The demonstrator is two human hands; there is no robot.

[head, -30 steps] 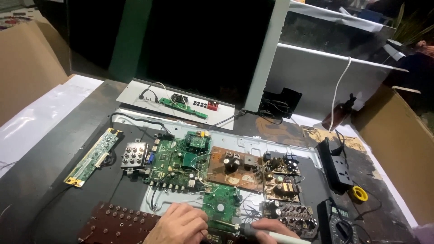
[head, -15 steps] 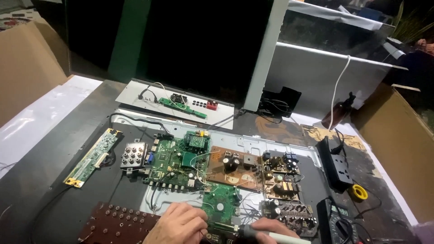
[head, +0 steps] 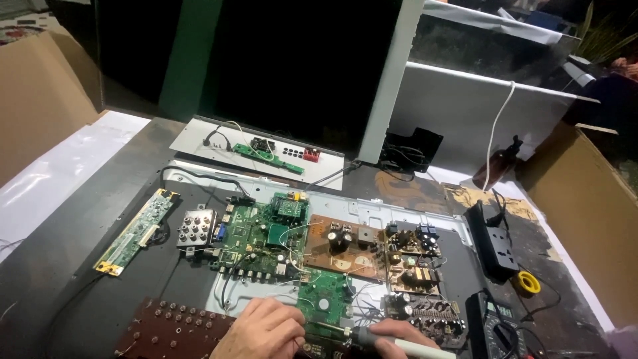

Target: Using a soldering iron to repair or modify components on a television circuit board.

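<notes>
A person's left hand (head: 266,329) rests knuckles-up at the near edge of a small green square circuit board (head: 323,304), fingers curled together and pressing down on the board's lower left corner, while the right hand (head: 399,334) grips a white-handled soldering iron (head: 392,342) with its fingers wrapped around the barrel, the dark metal tip pointing left toward the board's bottom edge. The small board lies at the near side of a dark workbench (head: 80,266), just in front of a large green main circuit board (head: 262,233) and a brown power board studded with black capacitors (head: 345,246), all seated on a grey metal chassis plate (head: 399,213).

The risks here are close ones. The hot tip works just beside the bare fingers of the steadying hand, so a slip could burn them. Thin white wires (head: 362,302) loop across the boards near the tip and could be scorched or melted if it strays. Dwelling too long on one joint could lift a copper pad or bridge neighbouring pins with solder. A black multimeter (head: 495,326) and a black power strip (head: 492,239) with its trailing cable lie to the right; a snagged lead could drag the iron or the board. A roll of yellow tape (head: 528,282) sits near the strip.
</notes>
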